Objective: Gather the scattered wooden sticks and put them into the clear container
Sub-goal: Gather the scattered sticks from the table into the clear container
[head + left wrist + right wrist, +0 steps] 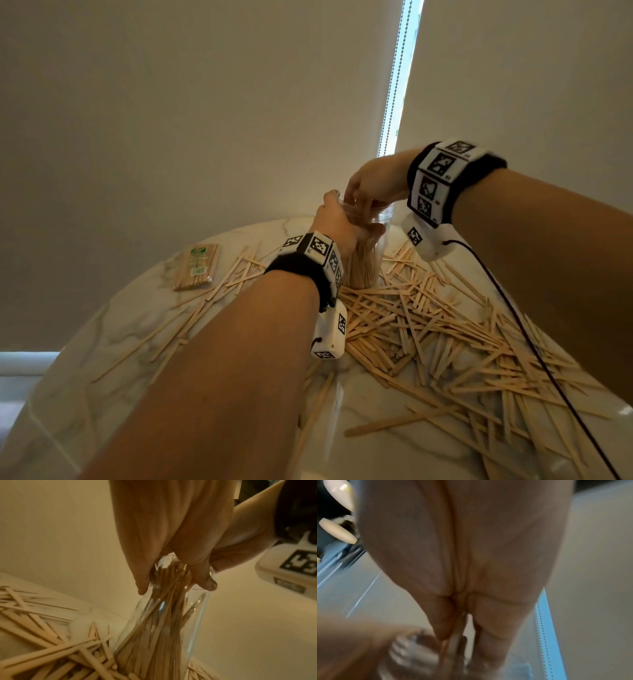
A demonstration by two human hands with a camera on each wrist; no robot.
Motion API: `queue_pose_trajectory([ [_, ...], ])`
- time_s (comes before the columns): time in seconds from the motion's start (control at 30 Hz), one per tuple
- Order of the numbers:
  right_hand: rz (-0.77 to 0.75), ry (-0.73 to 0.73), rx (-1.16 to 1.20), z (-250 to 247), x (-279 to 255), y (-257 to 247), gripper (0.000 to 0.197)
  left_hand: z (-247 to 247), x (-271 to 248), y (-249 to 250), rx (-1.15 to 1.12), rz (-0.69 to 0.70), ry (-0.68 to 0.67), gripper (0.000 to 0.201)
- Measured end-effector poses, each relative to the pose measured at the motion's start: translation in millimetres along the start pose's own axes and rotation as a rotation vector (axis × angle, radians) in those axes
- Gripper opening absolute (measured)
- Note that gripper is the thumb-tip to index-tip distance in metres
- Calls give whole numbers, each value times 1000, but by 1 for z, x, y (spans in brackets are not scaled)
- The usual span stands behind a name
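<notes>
1. the right wrist view is blurred; the right hand (371, 183) sits at the clear container's (368, 246) mouth, its grip unreadable.
2. the left hand (337, 224) grips the upright container; sticks inside (159, 635) stand on end.
3. loose sticks (428, 329) lie criss-crossed on the worktop (102, 342).

Pale matt wooden sticks (428, 329), my clear glossy plastic container (373, 240), the glossy white marble-look table (102, 359), a shiny film-wrapped stick pack (197, 266) at far left.
</notes>
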State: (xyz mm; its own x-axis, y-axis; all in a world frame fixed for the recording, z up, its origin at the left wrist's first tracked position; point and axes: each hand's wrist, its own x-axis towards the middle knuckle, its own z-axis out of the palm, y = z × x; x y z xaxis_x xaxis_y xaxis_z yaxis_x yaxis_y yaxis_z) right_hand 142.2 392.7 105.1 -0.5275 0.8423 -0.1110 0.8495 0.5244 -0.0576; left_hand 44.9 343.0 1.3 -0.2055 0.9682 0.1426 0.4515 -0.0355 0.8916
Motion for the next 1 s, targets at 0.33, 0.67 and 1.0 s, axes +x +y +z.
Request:
queue_pose_trajectory([
  [0.33, 36, 130, -118, 4, -2, 0, 17, 1, 2, -6, 1, 16, 19, 115],
  [0.67, 78, 57, -223, 6, 6, -10, 33, 3, 2, -7, 7, 36, 26, 116],
  [1.0, 54, -144, -207, -16, 1, -3, 13, 5, 1, -11, -25, 52, 43, 113],
])
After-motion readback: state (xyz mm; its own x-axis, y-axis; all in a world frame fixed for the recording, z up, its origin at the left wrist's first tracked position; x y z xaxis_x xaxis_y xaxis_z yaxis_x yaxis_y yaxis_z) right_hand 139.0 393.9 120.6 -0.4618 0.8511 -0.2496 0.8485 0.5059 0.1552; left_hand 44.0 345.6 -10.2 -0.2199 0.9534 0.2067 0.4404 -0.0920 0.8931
